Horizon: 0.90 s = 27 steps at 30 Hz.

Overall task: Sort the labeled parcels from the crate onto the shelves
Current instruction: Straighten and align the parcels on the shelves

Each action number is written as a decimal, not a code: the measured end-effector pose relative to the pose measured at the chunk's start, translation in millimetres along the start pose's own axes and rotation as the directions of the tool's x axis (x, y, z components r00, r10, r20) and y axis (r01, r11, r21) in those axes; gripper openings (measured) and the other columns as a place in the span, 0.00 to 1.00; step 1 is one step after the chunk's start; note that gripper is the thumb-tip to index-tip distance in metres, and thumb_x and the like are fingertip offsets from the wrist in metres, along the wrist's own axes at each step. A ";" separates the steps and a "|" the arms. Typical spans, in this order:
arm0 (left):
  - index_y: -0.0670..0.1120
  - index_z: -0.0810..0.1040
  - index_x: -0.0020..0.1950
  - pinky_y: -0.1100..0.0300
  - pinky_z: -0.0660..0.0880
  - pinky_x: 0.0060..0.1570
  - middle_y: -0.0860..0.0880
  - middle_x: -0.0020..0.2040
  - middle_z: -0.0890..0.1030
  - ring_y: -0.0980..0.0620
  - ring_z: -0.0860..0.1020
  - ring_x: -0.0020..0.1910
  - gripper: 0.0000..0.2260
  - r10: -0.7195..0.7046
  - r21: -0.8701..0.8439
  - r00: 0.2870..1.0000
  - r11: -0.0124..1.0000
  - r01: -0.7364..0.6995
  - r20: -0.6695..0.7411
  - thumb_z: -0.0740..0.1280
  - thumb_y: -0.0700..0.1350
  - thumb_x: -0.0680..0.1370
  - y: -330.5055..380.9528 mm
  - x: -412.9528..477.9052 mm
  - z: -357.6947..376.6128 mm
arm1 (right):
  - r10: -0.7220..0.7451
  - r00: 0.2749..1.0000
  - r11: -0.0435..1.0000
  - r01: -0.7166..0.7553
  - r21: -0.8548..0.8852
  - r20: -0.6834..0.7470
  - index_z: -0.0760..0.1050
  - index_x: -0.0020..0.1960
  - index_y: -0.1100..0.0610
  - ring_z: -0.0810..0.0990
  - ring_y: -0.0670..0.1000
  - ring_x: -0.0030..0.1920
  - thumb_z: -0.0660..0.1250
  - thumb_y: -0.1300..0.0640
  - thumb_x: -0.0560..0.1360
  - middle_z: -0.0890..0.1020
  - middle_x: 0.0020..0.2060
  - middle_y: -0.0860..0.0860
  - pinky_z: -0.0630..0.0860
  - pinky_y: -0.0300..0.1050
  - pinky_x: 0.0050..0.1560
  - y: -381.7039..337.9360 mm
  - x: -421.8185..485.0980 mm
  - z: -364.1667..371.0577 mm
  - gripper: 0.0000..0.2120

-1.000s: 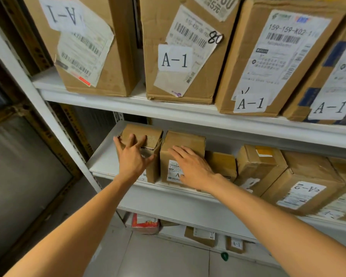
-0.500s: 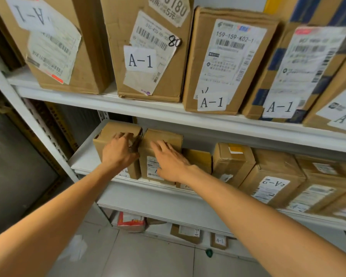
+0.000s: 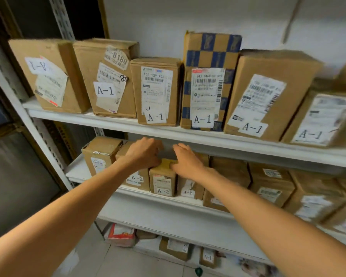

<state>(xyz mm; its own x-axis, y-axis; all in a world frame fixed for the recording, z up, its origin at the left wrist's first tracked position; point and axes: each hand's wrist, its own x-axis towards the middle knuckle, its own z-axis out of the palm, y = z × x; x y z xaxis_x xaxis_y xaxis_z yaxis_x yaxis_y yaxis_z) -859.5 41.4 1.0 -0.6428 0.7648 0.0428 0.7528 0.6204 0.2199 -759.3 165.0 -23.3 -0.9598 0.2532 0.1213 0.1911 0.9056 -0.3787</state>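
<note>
Parcels (image 3: pixel 162 181) (marked A-2) line the white middle shelf (image 3: pixel 190 213); both hands' fingers (image 3: pixel 175 166) rest loosely curled on them.

Both bare forearms stretch forward and upward from the lower corners, converging toward the middle. The left hand (image 3: pixel 143 154) is curled, knuckles up, fingers bent downward. The right hand (image 3: pixel 186 161) lies just beside it, palm down, fingers pointing left.

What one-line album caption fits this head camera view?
Both hands, left hand and right hand, press on small A-2 parcels beneath the A-1 boxes.
</note>
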 end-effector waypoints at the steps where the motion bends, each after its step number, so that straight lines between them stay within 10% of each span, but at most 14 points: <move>1: 0.50 0.77 0.61 0.51 0.79 0.53 0.48 0.55 0.82 0.49 0.80 0.51 0.18 0.022 0.000 1.000 1.000 -0.022 -0.004 0.74 0.46 0.72 16.4 2.1 -4.3 | 0.023 1.000 1.000 -0.023 0.002 -0.007 0.69 0.66 0.61 0.70 0.56 0.64 0.69 0.59 0.73 0.72 0.62 0.55 0.71 0.51 0.62 9.6 -10.4 -14.9 0.23; 27: 0.49 0.78 0.61 0.53 0.79 0.47 0.48 0.55 0.82 0.47 0.80 0.51 0.18 0.458 0.045 0.859 0.886 -0.461 -0.229 0.73 0.46 0.72 405.5 18.7 -44.1 | 0.370 0.864 0.869 -0.452 -0.203 -0.341 0.67 0.67 0.59 0.66 0.56 0.69 0.69 0.57 0.74 0.70 0.68 0.54 0.67 0.48 0.62 215.3 -267.4 -286.0 0.24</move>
<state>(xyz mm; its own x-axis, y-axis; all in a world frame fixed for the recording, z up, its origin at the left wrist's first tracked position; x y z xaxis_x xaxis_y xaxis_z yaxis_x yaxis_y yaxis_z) -572.5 299.6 134.0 -0.2394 0.9016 0.3602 0.9699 0.2050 0.1313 -402.7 389.5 125.1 -0.6887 0.6696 0.2779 0.6411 0.7415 -0.1978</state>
